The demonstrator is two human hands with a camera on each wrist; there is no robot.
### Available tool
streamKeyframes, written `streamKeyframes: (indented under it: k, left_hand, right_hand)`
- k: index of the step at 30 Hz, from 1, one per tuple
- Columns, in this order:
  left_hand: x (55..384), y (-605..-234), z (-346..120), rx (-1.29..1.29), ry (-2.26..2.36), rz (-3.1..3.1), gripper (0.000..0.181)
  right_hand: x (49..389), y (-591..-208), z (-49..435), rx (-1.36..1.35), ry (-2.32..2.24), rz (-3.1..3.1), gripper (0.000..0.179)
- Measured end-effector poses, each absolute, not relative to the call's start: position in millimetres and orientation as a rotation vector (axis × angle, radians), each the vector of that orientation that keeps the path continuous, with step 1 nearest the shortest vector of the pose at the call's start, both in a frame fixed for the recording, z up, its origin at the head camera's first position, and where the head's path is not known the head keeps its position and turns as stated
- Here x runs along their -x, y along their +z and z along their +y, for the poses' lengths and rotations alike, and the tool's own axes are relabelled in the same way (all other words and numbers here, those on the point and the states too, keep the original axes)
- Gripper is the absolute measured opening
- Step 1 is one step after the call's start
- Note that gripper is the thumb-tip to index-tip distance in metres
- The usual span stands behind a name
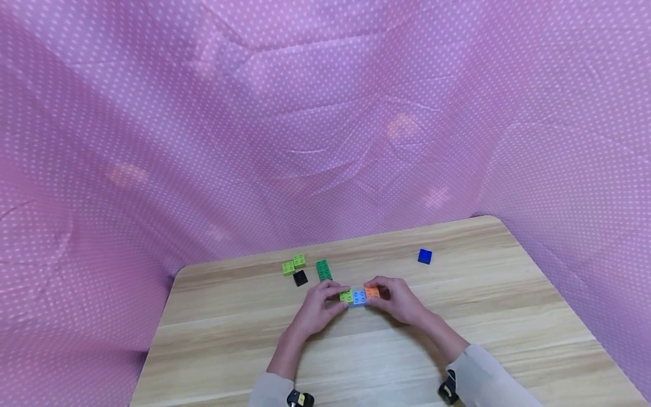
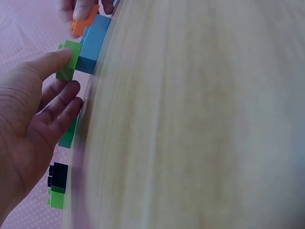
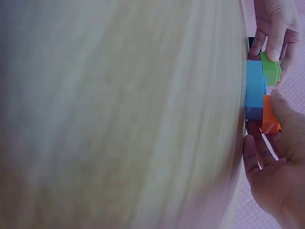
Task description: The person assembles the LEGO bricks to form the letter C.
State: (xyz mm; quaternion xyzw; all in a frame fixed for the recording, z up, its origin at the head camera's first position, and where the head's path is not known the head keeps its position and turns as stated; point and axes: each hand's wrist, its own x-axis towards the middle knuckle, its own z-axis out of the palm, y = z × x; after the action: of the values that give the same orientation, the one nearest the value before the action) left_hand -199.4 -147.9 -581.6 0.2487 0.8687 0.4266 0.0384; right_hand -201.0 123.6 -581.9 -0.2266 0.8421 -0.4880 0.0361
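Note:
A long light-blue toy building brick [image 1: 359,297] lies on the table, with a light-green brick [image 2: 69,59] at its left end and an orange brick [image 3: 269,116] at its right end. Both smaller bricks sit at the level of its studs. My left hand [image 1: 316,308] pinches the light-green brick between thumb and fingers. On the other side my right hand [image 1: 403,302] grips the orange brick the same way, its thumb along the near side. Studs of the blue brick show between the two.
Just beyond my left hand lies a dark-green brick [image 1: 324,270]. Left of it are a black brick [image 1: 300,277] and two light-green bricks [image 1: 288,268]. A dark-blue brick [image 1: 425,256] sits farther back on the right. Pink dotted cloth [image 1: 325,141] surrounds the wooden table [image 1: 229,339].

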Motion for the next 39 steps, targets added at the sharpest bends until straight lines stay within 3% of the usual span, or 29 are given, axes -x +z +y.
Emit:
streamKeyframes:
  k: [15, 23, 31, 39]
  left_hand:
    - [193.1, -571.0, -141.8, -0.711, 1.065, 2.806, 0.041]
    - [193.5, -565.6, -153.3, -0.639, 1.092, 2.746, 0.077]
    - [202.8, -567.9, -200.5, -0.454, 1.307, 2.889, 0.058]
    - [217.2, -581.2, -230.8, -0.257, 1.451, 3.003, 0.059]
  right_hand:
    - [201.5, -579.9, 123.5, 0.684, -1.489, 2.563, 0.033]
    - [200.8, -579.6, 123.3, 0.684, -1.487, 2.576, 0.034]
    - [201.5, -579.9, 123.0, 0.683, -1.496, 2.568, 0.035]
    - [201.2, -581.2, 123.5, 0.669, -1.491, 2.576, 0.036]
